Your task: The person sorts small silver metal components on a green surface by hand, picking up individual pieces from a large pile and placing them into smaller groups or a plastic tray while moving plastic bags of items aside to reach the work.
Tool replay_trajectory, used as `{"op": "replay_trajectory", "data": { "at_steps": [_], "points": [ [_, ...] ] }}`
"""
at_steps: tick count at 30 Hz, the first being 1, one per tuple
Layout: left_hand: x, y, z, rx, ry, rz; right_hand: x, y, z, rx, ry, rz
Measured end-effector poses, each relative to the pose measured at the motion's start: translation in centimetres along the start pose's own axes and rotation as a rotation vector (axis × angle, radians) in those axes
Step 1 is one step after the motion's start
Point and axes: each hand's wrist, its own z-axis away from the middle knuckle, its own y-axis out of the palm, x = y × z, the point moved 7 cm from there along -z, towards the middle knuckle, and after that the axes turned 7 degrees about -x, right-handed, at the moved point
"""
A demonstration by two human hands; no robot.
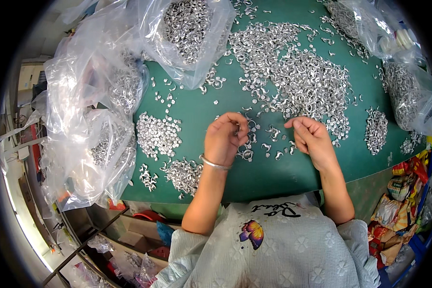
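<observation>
My left hand, a silver bangle on its wrist, hovers over the green table with curled fingers. Whatever those fingers hold is too small to make out. To its right, my right hand is closed too, thumb against the bent index finger; any piece in that pinch is hidden. Between the hands lie several loose silver metal pieces, some curved and some ring-like. Just beyond them spreads a large heap of similar silver pieces, its near edge close to my right fingertips.
Left of my left hand are a pile of small flower-shaped pieces and a pile of curved ones. Clear plastic bags of metal pieces stand along the left and back. Another bag and a small pile sit at right.
</observation>
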Motion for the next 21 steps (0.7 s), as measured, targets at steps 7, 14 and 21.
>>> {"op": "replay_trajectory", "data": {
  "at_steps": [7, 14, 21],
  "points": [
    [-0.5, 4.5, -0.7, -0.274, 0.851, -1.603, 1.5, 0.6, 0.0, -0.137, -0.283, 0.457],
    [1.1, 1.7, -0.1, -0.062, -0.043, -0.211, 1.2, -1.2, 0.6, -0.177, -0.262, 0.411],
    [0.5, 4.4, 1.4, -0.133, 0.505, -1.215, 1.2, -0.5, 0.8, -0.158, -0.254, 0.405]
  ]
}}
